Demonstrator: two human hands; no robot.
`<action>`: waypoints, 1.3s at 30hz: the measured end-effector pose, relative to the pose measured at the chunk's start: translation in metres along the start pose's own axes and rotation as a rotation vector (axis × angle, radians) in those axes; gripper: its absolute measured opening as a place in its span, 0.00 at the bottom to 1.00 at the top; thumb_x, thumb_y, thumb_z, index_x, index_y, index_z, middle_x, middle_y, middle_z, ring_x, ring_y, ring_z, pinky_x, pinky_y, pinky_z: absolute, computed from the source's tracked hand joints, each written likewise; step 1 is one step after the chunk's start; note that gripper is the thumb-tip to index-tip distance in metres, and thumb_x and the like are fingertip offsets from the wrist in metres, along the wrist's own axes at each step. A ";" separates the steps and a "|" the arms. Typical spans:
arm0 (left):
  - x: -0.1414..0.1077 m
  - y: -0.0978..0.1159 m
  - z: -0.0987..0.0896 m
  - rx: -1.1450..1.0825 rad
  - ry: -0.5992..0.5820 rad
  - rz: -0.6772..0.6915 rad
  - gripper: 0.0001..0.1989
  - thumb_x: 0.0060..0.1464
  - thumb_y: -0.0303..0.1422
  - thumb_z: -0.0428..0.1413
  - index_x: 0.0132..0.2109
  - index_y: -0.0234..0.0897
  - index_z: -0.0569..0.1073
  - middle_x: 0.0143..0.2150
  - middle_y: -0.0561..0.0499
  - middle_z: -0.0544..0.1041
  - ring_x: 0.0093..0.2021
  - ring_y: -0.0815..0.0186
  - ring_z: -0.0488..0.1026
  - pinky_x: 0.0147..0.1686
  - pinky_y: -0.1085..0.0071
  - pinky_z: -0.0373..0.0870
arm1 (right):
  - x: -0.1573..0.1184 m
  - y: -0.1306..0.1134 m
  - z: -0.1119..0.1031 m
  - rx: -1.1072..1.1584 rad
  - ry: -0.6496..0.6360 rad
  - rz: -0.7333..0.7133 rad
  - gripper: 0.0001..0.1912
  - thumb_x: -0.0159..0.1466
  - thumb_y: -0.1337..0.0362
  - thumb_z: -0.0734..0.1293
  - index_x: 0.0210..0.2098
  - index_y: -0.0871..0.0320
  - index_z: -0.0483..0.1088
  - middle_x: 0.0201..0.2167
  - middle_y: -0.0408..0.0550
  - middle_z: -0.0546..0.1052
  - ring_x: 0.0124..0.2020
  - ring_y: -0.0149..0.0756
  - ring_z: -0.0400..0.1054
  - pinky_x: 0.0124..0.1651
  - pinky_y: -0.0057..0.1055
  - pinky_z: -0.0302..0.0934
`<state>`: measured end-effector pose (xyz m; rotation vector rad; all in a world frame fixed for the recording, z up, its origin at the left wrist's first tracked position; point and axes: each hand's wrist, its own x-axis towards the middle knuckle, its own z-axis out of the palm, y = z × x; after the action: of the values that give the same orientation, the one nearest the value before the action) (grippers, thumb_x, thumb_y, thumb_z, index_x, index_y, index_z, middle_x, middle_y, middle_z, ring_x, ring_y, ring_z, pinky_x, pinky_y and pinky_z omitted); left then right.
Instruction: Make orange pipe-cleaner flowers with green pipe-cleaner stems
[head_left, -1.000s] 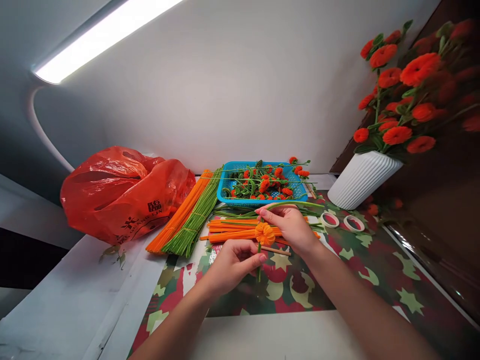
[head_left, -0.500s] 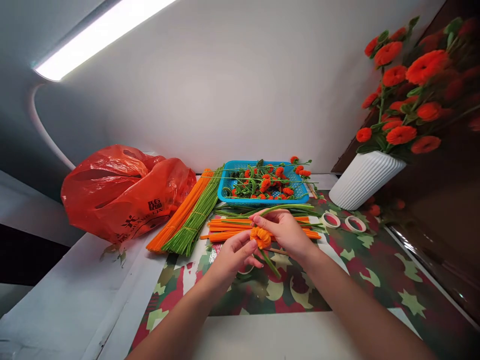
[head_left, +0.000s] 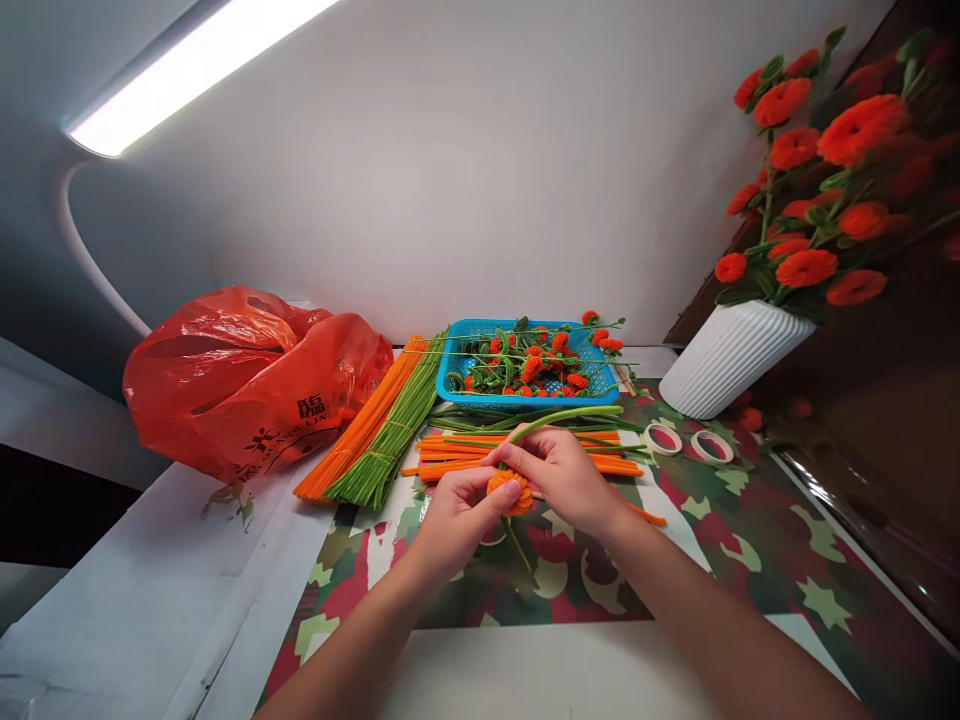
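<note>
Between my two hands is a small orange chenille flower (head_left: 508, 490), made of looped pipe cleaner. My left hand (head_left: 459, 522) grips it from the left, thumb pressed on its front. My right hand (head_left: 568, 482) is closed at its upper right side, thumb and fingertips pinching a green pipe cleaner (head_left: 566, 413) that slants up and right from the grip. Below the flower, a green strand (head_left: 519, 545) hangs down. An orange pipe cleaner end (head_left: 649, 516) sticks out past my right wrist; its other end is hidden.
Loose orange pipe cleaners (head_left: 454, 467) lie behind my hands. Further back are a blue basket (head_left: 525, 402) of small flowers, green (head_left: 379, 462) and orange bundles (head_left: 352, 430), and a red plastic bag (head_left: 225, 380). Tape rolls (head_left: 712, 447) and a white vase (head_left: 731, 360) stand right.
The flower has turned and shifted slightly down and left in my fingers. The green strand below it points more steeply down. An orange end now shows beyond my right wrist.
</note>
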<state>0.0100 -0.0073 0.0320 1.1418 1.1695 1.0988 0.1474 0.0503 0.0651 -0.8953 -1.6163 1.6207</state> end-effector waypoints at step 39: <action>-0.006 0.000 0.008 0.209 -0.144 0.155 0.20 0.57 0.44 0.52 0.27 0.35 0.79 0.15 0.52 0.70 0.17 0.71 0.63 0.21 0.75 0.58 | 0.009 -0.002 0.001 0.441 0.130 0.083 0.23 0.48 0.48 0.74 0.28 0.58 0.62 0.23 0.47 0.78 0.26 0.37 0.75 0.28 0.31 0.69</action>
<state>0.0170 -0.0143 0.0327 1.4698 1.1164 1.0084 0.1419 0.0571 0.0666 -0.8188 -1.0828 1.8367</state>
